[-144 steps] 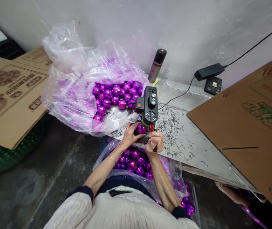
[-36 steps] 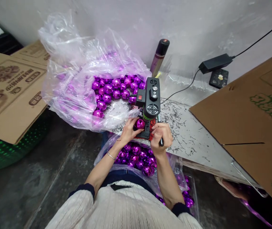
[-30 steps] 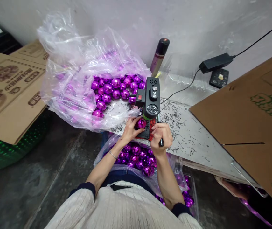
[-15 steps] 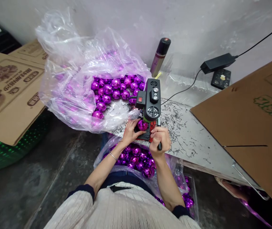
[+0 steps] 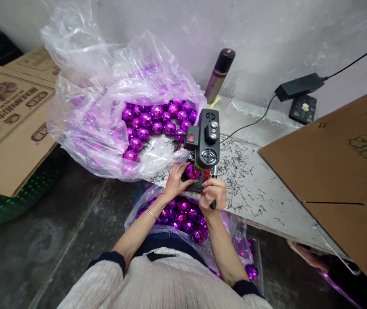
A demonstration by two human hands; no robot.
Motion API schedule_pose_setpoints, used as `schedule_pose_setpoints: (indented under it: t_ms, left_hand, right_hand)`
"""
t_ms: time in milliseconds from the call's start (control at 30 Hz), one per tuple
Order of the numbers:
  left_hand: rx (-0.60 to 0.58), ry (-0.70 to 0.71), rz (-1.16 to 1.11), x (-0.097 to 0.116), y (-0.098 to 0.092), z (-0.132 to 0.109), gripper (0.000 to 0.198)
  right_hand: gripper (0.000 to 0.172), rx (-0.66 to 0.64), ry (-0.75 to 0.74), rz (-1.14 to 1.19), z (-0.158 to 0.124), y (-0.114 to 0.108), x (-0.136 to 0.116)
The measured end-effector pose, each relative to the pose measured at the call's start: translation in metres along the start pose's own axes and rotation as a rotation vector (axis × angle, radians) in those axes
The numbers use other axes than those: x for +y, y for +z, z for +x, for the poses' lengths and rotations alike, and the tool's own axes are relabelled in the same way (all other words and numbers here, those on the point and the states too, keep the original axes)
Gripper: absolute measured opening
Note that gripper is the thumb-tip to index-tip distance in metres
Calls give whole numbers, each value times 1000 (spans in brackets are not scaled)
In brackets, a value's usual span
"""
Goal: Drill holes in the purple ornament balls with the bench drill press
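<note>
Our left grip (image 5: 174, 182) pinches one purple ball (image 5: 192, 171) between thumb and fingers, at the left of the base (image 5: 197, 186) and just under the near end of the machine (image 5: 209, 133). We cannot tell whether the ball touches the machine or rests on the base. Our right grip (image 5: 213, 193) is wrapped around the lever (image 5: 213, 204), on the machine's right side.

By our judgement, this ball is midway through its turn: it is in place, the lever is in hand, and it has not been let go. Many more balls lie in the far bag (image 5: 83, 146), to the left on the desk (image 5: 268, 206), and others in the near bag (image 5: 128, 223), at our lap. Which heap is finished and which is waiting we cannot tell, so the share left stays open. Dark bits (image 5: 235, 169) strewn to the right suggest to us that plenty of pieces are done. Farther out stand a can (image 5: 220, 77) at the wall and a carton (image 5: 325, 167) on the right.
</note>
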State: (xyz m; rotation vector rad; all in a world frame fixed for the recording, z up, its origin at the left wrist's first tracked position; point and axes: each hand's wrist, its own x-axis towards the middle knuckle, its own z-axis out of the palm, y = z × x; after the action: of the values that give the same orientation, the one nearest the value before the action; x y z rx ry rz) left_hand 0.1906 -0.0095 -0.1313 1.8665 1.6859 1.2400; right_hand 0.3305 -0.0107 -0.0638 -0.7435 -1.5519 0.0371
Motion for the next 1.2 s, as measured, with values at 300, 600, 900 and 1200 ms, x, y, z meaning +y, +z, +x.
schedule_pose_setpoints:
  t_ms: [300,600,900,1200]
  left_hand:
    - [8,20,-7,-1,0,0,67]
    - [24,63,-52,-1,1,3,67]
    - [-168,321,31,13,-34,-75,82]
    - [-70,348,99,18,-43,-83,76]
  right_hand:
    - [26,-23,-2,111,-3,1,5]
    - [31,9,24,88,20,0,-10]
    - [32,-22,128,70,54,-8,-35]
    - [30,-53,131,72,39,-9,-29]
